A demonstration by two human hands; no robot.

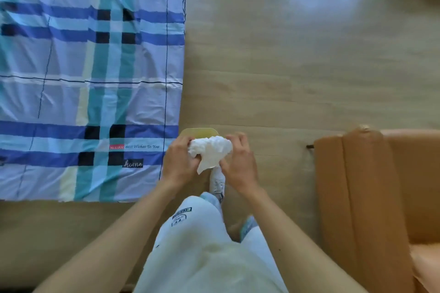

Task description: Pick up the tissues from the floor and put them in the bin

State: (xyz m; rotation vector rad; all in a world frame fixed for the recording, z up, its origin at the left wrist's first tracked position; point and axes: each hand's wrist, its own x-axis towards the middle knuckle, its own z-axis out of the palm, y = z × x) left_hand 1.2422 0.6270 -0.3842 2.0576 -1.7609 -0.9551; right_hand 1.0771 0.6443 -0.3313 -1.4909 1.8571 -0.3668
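Observation:
A crumpled bunch of white tissues (210,150) is held between both my hands at the centre of the head view. My left hand (179,160) grips its left side and my right hand (239,162) grips its right side, fingers curled into the paper. Directly beneath and behind the tissues, a pale yellow-green bin (198,133) shows only its far rim; the rest is hidden by my hands and the tissues. No loose tissues show on the visible wooden floor (297,66).
A bed with a blue, teal and white checked sheet (90,78) fills the left. An orange-brown armchair (371,197) stands at the right. My white shoe (217,184) and light clothing are below my hands.

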